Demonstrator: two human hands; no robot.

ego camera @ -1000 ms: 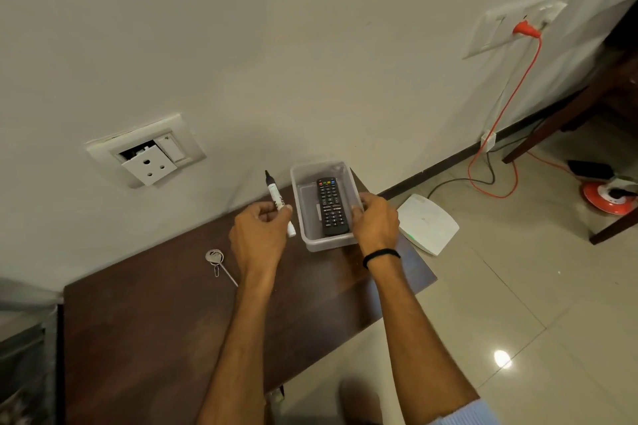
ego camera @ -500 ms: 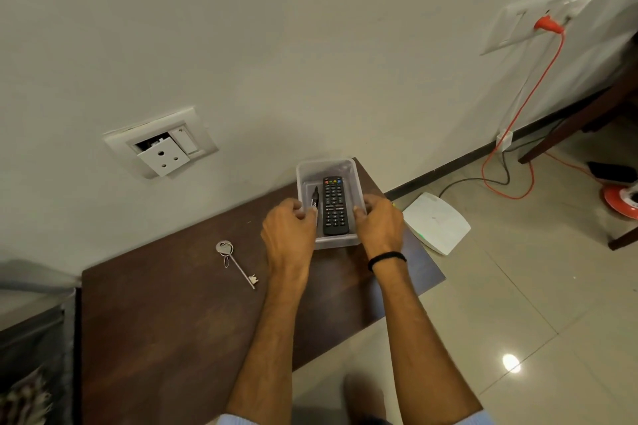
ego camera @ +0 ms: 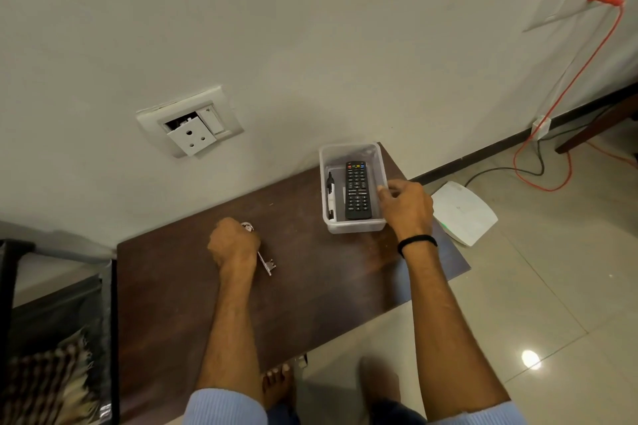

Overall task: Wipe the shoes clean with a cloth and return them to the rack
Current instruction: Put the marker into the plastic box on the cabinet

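- None of the shoes is in view, nor is a rack. A checked fabric (ego camera: 45, 379) at 8 o'clock of the frame may be a cloth, though I cannot tell.
- Nearest the task, the left hand (ego camera: 234, 245) is curled over the head of a key (ego camera: 267, 264) lying flat on the table (ego camera: 310, 304). The key's shaft pokes out toward 5 o'clock.
- Well apart from it, the right hand (ego camera: 407, 207) grips the right wall of a clear box (ego camera: 352, 226), at 2 o'clock from the key.
- Inside the box, a remote (ego camera: 357, 190) lies beside a marker (ego camera: 330, 195) that sits along the left wall.
- My judgement of the step: lifting the key into the box, a tidy-up ahead of any wiping. To do it well, pinch the head firmly, lift straight up and keep the box steadied. Lay the key in the bare 12 o'clock end, off the remote's buttons.
- A broken wall socket (ego camera: 191, 126) hangs at 11 o'clock from the key.
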